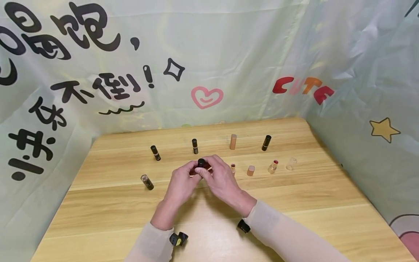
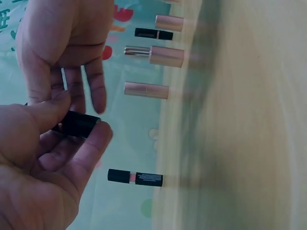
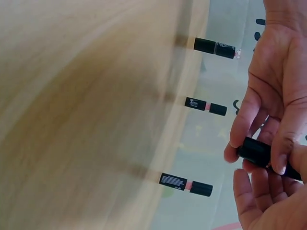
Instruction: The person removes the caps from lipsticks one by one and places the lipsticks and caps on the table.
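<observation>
In the head view, both hands meet over the middle of the table around a black lipstick tube (image 1: 201, 162). My left hand (image 1: 181, 183) grips its lower part between thumb and fingers; the left wrist view shows that end of the black tube (image 2: 79, 124) sticking out past the thumb. My right hand (image 1: 223, 181) pinches near the top, its thumb across the tube. Several right fingers hang straight and apart from it in the left wrist view. Skin hides the tube's middle. Behind the right hand stands an uncapped lipstick (image 1: 233, 168), partly covered.
Black lipsticks (image 1: 195, 146) stand along the back and left, one with a patterned cap (image 1: 147, 182). Farther right are a rose-gold lipstick (image 1: 233, 142), a small rose-gold cap (image 1: 250, 170), an open red lipstick (image 1: 273, 166) and a clear cap (image 1: 291, 163). Fabric walls border the table.
</observation>
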Demonstrator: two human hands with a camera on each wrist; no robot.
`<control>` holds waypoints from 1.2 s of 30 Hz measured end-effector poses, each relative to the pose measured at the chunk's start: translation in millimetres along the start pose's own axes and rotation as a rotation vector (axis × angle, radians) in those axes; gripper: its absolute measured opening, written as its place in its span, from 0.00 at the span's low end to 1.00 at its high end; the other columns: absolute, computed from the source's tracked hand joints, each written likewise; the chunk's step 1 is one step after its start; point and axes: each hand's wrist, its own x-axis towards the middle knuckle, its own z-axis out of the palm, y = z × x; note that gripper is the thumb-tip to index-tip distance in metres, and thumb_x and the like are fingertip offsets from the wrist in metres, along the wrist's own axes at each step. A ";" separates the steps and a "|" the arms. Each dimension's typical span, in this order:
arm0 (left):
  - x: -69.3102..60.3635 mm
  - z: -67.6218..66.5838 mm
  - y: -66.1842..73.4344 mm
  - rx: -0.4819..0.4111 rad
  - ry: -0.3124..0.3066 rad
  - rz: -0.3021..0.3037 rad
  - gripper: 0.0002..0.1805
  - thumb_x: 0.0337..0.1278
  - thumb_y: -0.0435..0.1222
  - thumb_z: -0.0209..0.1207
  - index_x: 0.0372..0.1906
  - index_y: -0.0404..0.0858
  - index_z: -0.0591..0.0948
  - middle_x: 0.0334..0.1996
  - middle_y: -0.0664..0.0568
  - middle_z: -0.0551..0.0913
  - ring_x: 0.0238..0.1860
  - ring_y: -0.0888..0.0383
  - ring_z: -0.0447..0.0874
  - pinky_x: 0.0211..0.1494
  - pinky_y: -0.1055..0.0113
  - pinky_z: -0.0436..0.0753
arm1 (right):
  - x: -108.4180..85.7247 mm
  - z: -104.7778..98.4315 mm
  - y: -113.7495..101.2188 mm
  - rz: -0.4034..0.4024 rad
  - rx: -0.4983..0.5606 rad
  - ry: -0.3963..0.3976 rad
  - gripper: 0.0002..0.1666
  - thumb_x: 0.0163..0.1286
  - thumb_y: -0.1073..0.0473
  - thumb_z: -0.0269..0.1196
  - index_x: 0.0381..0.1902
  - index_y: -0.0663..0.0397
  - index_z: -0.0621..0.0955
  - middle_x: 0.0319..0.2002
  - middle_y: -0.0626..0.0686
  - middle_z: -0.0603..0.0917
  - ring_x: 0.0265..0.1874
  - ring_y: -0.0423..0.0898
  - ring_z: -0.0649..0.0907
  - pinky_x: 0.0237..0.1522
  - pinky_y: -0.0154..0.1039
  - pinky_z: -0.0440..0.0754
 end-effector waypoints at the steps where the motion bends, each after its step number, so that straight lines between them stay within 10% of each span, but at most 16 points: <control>1: -0.4 0.2 0.4 0.004 0.009 0.008 0.12 0.69 0.37 0.67 0.54 0.43 0.88 0.48 0.47 0.92 0.53 0.48 0.91 0.59 0.50 0.87 | 0.2 0.4 0.2 -0.015 -0.019 0.004 0.14 0.74 0.53 0.68 0.50 0.56 0.83 0.43 0.52 0.84 0.39 0.46 0.85 0.42 0.41 0.87; 8: -2.7 -0.3 1.7 0.034 0.025 0.074 0.11 0.68 0.33 0.67 0.52 0.44 0.90 0.48 0.47 0.92 0.51 0.49 0.91 0.57 0.52 0.88 | -1.9 5.4 4.1 -0.133 -0.173 0.047 0.13 0.78 0.54 0.64 0.47 0.60 0.77 0.41 0.55 0.82 0.32 0.47 0.81 0.32 0.42 0.82; 20: -2.8 1.8 3.2 0.065 0.025 0.096 0.11 0.66 0.33 0.69 0.52 0.43 0.90 0.46 0.46 0.92 0.49 0.49 0.92 0.54 0.52 0.89 | -5.5 8.2 0.3 -0.005 -0.116 0.042 0.13 0.82 0.53 0.59 0.46 0.59 0.75 0.38 0.53 0.77 0.31 0.45 0.76 0.30 0.37 0.76; 30: -1.3 0.6 3.3 0.007 0.006 -0.006 0.13 0.68 0.36 0.68 0.55 0.42 0.88 0.46 0.48 0.92 0.51 0.49 0.90 0.57 0.51 0.88 | -0.7 -0.3 -3.2 0.105 0.056 -0.044 0.16 0.77 0.51 0.66 0.52 0.56 0.81 0.44 0.52 0.81 0.41 0.46 0.84 0.42 0.39 0.86; 36: -2.2 -0.3 3.3 0.030 0.003 0.062 0.11 0.68 0.33 0.68 0.53 0.41 0.89 0.47 0.48 0.92 0.50 0.50 0.90 0.55 0.53 0.88 | -0.7 2.4 -3.2 0.049 -0.078 0.014 0.15 0.77 0.47 0.65 0.45 0.54 0.82 0.40 0.51 0.83 0.34 0.45 0.80 0.34 0.37 0.79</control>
